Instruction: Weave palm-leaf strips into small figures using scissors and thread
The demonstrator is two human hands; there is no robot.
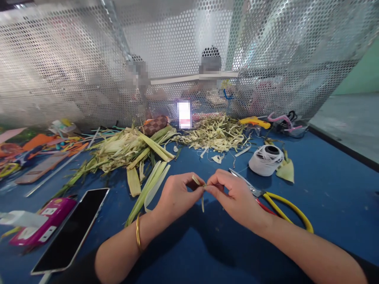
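My left hand [180, 193] pinches a narrow strip of pale green husk [203, 204] above the blue table [189, 244]. Part of the strip sticks up past the thumb and an end hangs below. My right hand [233, 193] meets it fingertip to fingertip, pinched at the same spot; whatever lies between those fingertips is too small to make out. Scissors [275, 201] with yellow and red handles lie partly behind my right wrist. A spool of white thread [266, 159] stands beyond them. Left of my left hand lie long green husk leaves [151, 185].
A heap of husks [124, 150] and a pile of shredded strips [219, 132] lie toward the back, near a checkered pouch [155, 125]. At left are a phone [74, 228] and a pink power strip [50, 221]. A yellow-orange tool [255, 122] lies before the perforated screen [177, 47].
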